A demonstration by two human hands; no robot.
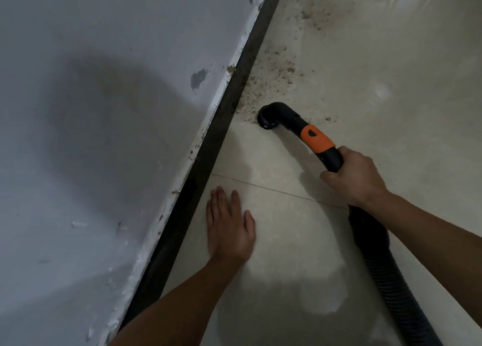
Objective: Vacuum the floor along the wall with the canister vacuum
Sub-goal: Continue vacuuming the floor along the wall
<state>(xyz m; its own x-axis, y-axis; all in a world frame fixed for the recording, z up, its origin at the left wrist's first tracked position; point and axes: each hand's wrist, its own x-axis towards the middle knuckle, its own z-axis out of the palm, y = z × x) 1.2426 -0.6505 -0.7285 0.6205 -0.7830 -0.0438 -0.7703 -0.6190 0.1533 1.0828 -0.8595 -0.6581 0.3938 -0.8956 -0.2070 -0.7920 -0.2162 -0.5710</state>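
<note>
While the right hand [356,180] grips the curved vacuum handle [317,138], its nozzle [266,120] meets the dusty floor [339,71] beside the dark baseboard [229,105]; the left hand [229,227] rests flat, fingers straight, on the tile.

The pale beige glossy tile floor [352,58] runs from 6 toward 12 o'clock beside a dark skirting strip [236,84]. A thin grout line [273,189] crosses it near the middle. Brown gritty dust [271,77] lies scattered against the strip toward 12 and 1 o'clock. The mouth of a black curved vacuum tube [283,111] touches the floor at the dust's near edge. A flat left hand [229,228] rests palm down on a tile toward 6 o'clock.
</note>
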